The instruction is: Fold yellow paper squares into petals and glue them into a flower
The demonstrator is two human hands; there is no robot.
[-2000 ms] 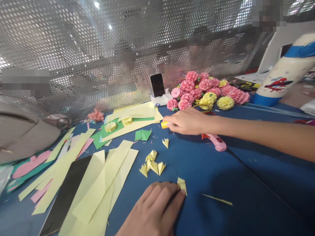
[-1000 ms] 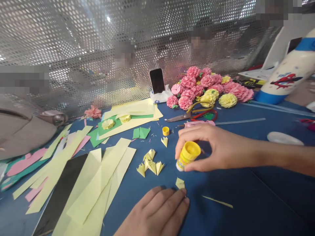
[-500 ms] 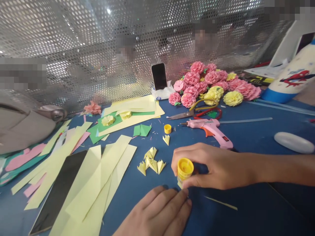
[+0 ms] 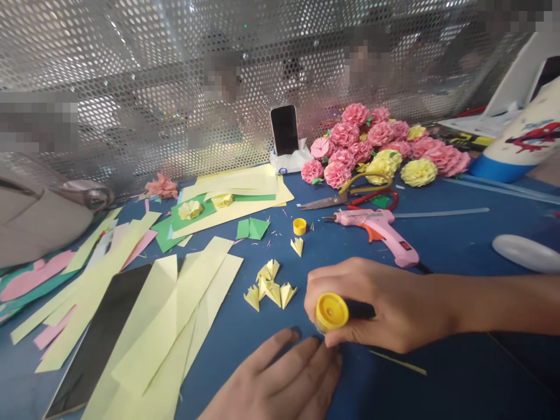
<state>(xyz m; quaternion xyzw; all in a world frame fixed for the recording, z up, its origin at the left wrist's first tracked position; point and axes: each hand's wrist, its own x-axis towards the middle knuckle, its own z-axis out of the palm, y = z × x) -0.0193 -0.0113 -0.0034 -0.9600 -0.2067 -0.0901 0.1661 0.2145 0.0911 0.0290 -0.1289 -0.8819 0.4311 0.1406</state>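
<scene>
My right hand (image 4: 371, 303) is closed around a yellow glue stick (image 4: 332, 312), its round base turned up and its lower end hidden behind my fingers. My left hand (image 4: 284, 373) lies flat on the blue table, fingers stretched out, its fingertips close beside the glue stick. Whatever is under those fingertips is hidden. Small folded pale-yellow paper pieces (image 4: 272, 290) form a cluster left of my right hand, and one more folded piece (image 4: 297, 246) sits above them. Beyond it stands the yellow glue cap (image 4: 300, 226).
A pink hot glue gun (image 4: 380, 227) and scissors (image 4: 328, 200) lie beyond my right hand. Pink and yellow paper flowers (image 4: 363, 140) are heaped behind them. Pale-yellow paper strips (image 4: 175, 326) overlap a dark phone-like slab (image 4: 100, 338) at left. A propped phone (image 4: 285, 129) stands by the perforated metal screen (image 4: 153, 87).
My right hand has tilted the glue stick, so its base faces me more. A bit of pale-yellow paper seen below the stick is now hidden. My left hand has barely moved.
</scene>
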